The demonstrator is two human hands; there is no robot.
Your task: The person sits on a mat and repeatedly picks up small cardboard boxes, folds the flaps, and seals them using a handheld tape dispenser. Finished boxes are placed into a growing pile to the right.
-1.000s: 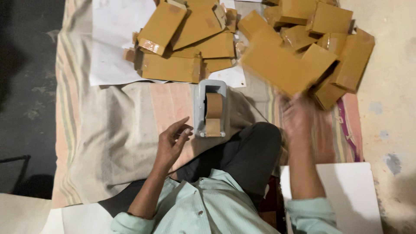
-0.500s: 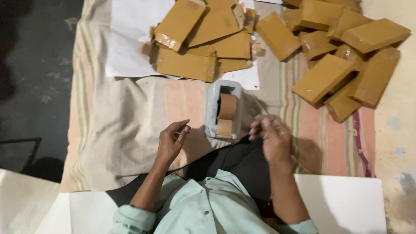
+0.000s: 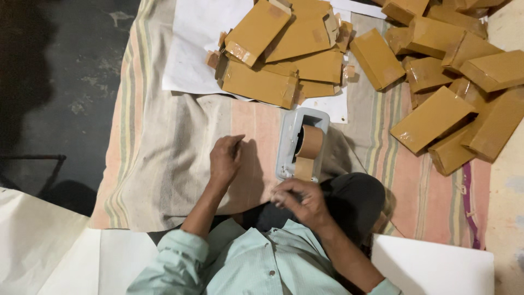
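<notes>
A grey tape dispenser (image 3: 289,143) with a roll of brown tape (image 3: 309,143) stands on the striped cloth (image 3: 164,158) in front of me. My right hand (image 3: 301,200) is just below the dispenser's near end, its fingers curled and pinched together at the tape's free end; whether it grips tape I cannot tell. My left hand (image 3: 226,158) rests on the cloth left of the dispenser, fingers loosely bent, holding nothing. Brown wrapped boxes lie in a pile (image 3: 278,54) beyond the dispenser and in a second pile (image 3: 453,82) at the right.
White paper sheets (image 3: 191,49) lie under the far pile. White boards (image 3: 436,267) sit at the lower right and another white board (image 3: 38,246) at the lower left. Dark floor (image 3: 60,82) borders the cloth on the left. My knee in dark trousers (image 3: 355,202) is beside the dispenser.
My right hand dropped a brown box onto the right pile, then came back left and down to the dispenser's near end. The left hand stayed on the cloth.
</notes>
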